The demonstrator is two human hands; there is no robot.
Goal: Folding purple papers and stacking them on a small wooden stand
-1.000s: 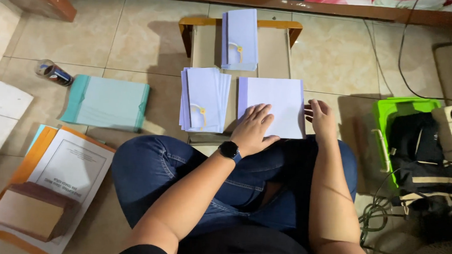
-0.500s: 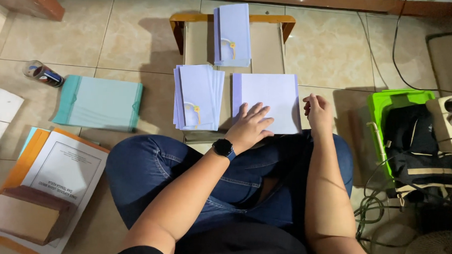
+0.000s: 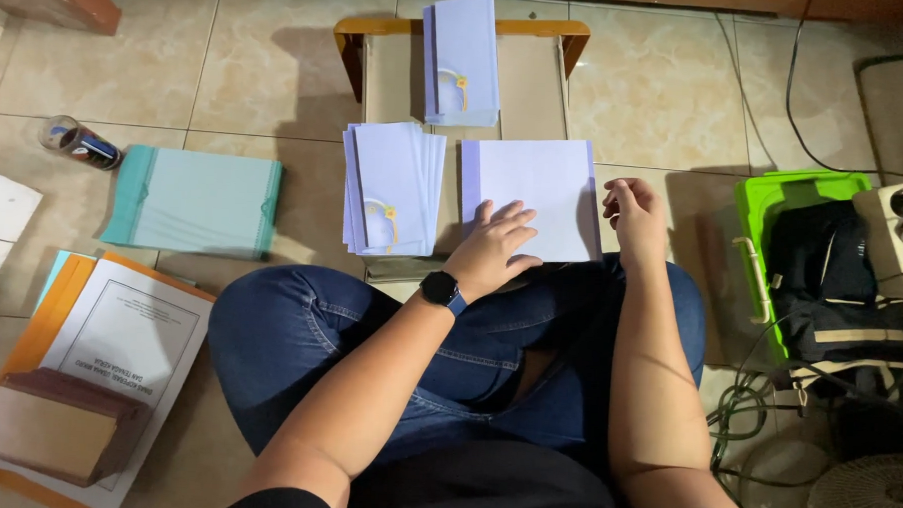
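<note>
Head view: the left hand [image 3: 494, 247] is laid flat, fingers spread, on a pale lilac sheet [image 3: 529, 192], pinning it to the low worktop [image 3: 547, 87]. The right hand [image 3: 633, 212], loosely curled, holds nothing and steadies the sheet's right edge. A stack of folded lilac cards [image 3: 392, 187] is kept just left; a second stack [image 3: 462, 59] is set behind.

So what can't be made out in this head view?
- The near edge of the pale folded sheet: covered by the left hand.
- Whether the right hand pinches the sheet's edge or only touches it: the fingers curl under.
- The board under the stacks: mostly covered by paper.
- Contents of the green bin: dark cloth hides them.
- The fan: cut off by the frame's corner.
</note>
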